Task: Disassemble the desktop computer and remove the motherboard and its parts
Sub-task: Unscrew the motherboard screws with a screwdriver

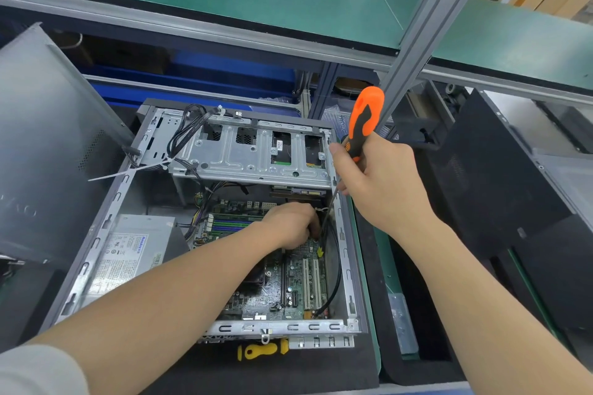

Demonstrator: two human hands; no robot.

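Aiming down at the motherboard (pixel 272 285) — right hand (pixel 385 189) clamped round the screwdriver (pixel 365 115), left hand (pixel 290 228) curled at its tip, likely steadying it — whether it pinches anything, can't tell.

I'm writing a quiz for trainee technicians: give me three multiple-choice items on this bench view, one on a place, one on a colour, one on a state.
1. Where does the yellow-and-black-handled screwdriver lie? A on the black foam mat in front of the grey metal computer case; B inside that case; C on the upper shelf.
2. The handle of the long-shafted screwdriver gripped by the right hand is: A blue; B orange and black; C red.
3. The case's upward side is: A open; B panelled shut; C taped over.
Key: 1 A, it lies outside the case's front rim. 2 B, the handle sticks up above the fist. 3 A, the green motherboard is exposed.
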